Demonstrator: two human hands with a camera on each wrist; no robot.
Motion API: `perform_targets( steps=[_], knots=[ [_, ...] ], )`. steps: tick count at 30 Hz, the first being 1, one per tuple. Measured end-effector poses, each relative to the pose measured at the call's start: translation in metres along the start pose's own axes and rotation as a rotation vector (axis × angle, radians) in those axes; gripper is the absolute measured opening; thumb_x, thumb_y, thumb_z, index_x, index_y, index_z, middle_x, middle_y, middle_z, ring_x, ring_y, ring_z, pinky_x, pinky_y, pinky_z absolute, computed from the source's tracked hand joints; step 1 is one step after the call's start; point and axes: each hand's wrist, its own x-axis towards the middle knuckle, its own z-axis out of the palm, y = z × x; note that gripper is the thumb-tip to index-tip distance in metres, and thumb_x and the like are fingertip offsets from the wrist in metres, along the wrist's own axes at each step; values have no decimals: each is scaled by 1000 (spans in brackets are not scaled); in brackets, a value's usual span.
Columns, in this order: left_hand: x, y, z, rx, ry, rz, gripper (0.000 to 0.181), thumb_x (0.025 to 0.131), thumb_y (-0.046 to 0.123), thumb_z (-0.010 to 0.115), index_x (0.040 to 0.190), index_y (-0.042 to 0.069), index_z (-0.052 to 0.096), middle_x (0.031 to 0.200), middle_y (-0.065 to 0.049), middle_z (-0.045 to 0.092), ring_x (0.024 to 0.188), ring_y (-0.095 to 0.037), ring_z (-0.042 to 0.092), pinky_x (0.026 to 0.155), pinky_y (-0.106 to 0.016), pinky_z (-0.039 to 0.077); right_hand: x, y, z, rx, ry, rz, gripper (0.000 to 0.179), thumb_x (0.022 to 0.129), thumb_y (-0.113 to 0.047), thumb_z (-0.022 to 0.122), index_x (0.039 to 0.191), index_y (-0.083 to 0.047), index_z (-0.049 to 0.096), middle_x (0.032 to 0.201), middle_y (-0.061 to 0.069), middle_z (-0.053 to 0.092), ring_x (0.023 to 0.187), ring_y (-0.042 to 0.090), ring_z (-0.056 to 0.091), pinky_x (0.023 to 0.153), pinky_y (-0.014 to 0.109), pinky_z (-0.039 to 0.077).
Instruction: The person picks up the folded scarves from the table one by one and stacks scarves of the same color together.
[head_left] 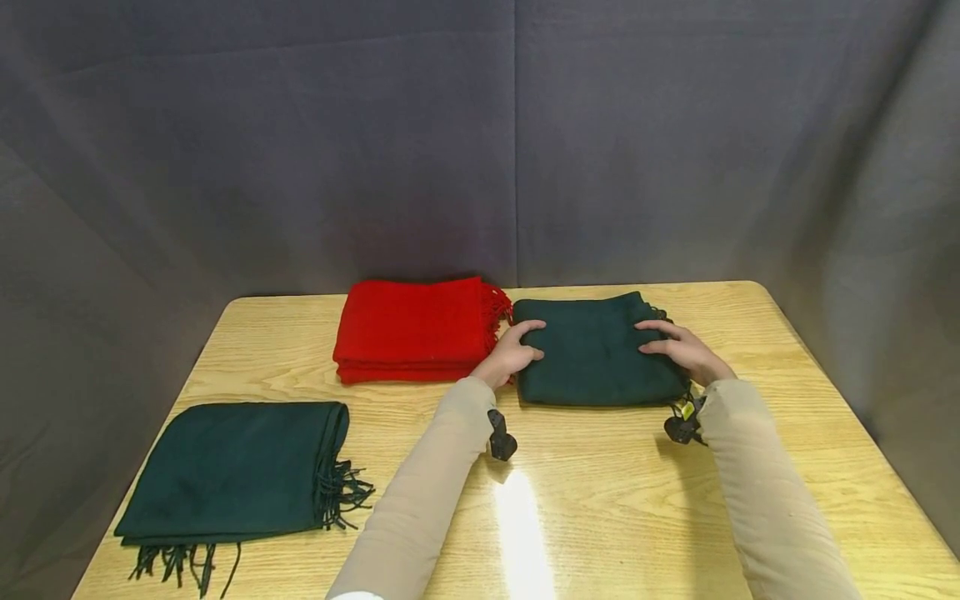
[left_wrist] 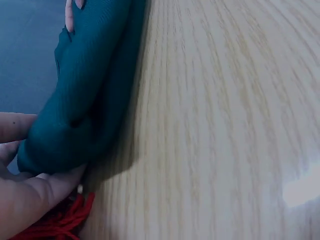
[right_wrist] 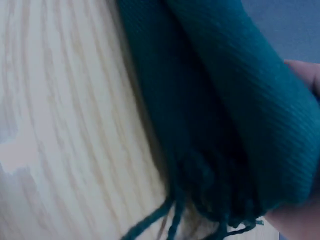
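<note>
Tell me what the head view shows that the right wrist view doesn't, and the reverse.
Only the head view shows the red folded fabric, the other green cloth at the front left, the left hand and both beige sleeves.

Only the right wrist view shows the fine ribbed weave of the held green cloth and the dark gap between its layers.

Both share that held green cloth, its fringe, at least part of the right hand, the wooden table and the grey backdrop.
</note>
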Motion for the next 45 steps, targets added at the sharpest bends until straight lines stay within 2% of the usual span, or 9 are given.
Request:
perform_targets(
  steps=[6, 13, 19, 27, 36, 40, 45],
  knots=[
    [1, -1, -2, 0, -7, -21, 60, 83, -4, 58, 137, 13, 40, 143, -10, 30, 129, -28, 31, 100, -41, 34, 0, 1, 4, -11, 34, -17, 59, 88, -15, 58, 140, -5, 32, 148, 21, 9, 133, 42, 10, 102, 58, 16],
    [0, 1, -4, 21, -7, 17, 68, 80, -4, 63, 140, 13, 37, 145, -7, 29, 131, -25, 27, 99, -40, 35, -4, 2, 5, 33, 47, -27, 66, 84, -12, 63, 141, -5, 30, 150, 19, 5, 134, 40, 5, 103, 57, 14],
    [-1, 3, -7, 43, -14, 49, 69, 78, -5, 64, 139, 12, 36, 145, -6, 29, 132, -23, 25, 101, -40, 32, -7, 3, 5, 50, 52, -43, 65, 83, -10, 64, 139, -2, 33, 149, 20, 10, 134, 40, 8, 104, 56, 16],
    [-6, 8, -13, 63, -13, 69, 66, 80, -3, 64, 139, 12, 38, 144, -7, 29, 124, -24, 34, 95, -37, 39, -10, -4, 1, 12, 59, -78, 61, 83, -9, 63, 137, -1, 36, 148, 20, 14, 134, 39, 10, 103, 57, 16],
    [-9, 15, -16, 44, -10, 89, 66, 79, -3, 64, 138, 13, 39, 141, -8, 34, 124, -25, 36, 95, -36, 39, -17, -16, -1, 10, 78, -106, 59, 83, -9, 64, 135, 1, 38, 147, 20, 16, 134, 39, 11, 103, 56, 18],
    [-11, 18, -17, 64, -12, 103, 66, 79, -2, 65, 138, 13, 39, 141, -8, 34, 127, -24, 33, 98, -37, 36, -22, -19, -1, 8, 77, -119, 58, 84, -9, 62, 135, 2, 37, 148, 20, 15, 134, 39, 11, 102, 56, 20],
    [-16, 19, -17, 42, -26, 121, 67, 78, -4, 65, 138, 11, 39, 136, -10, 41, 119, -25, 44, 95, -37, 39, -26, -20, 0, -12, 87, -122, 58, 84, -8, 63, 135, 2, 37, 148, 21, 14, 134, 41, 10, 101, 57, 20]
  ],
)
